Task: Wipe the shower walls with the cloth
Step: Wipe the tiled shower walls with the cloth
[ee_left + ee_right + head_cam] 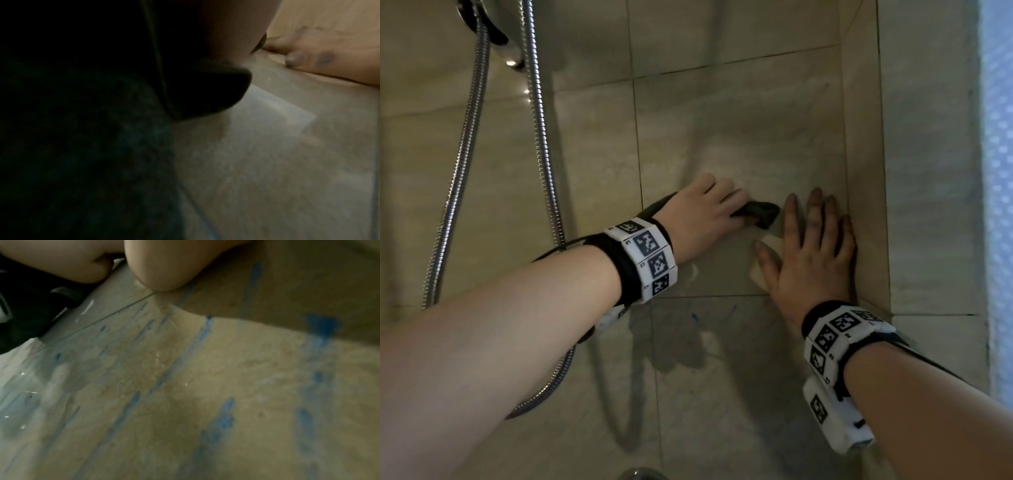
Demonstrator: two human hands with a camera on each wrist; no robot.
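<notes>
In the head view my left hand grips a dark bunched cloth and holds it against the beige tiled shower wall. A corner of the cloth sticks out past the fingers. My right hand lies flat on the same wall just right of the cloth, fingers spread, holding nothing, close to the inner corner. The left wrist view shows the dark cloth on the tile, with the right hand's fingers beyond it. In the right wrist view blue streaks run down the wet tile.
A metal shower hose hangs in a loop on the left, over the wall. The side wall meets the back wall at the right, with a pale bright panel beyond. Faint blue marks sit on the tile below my hands.
</notes>
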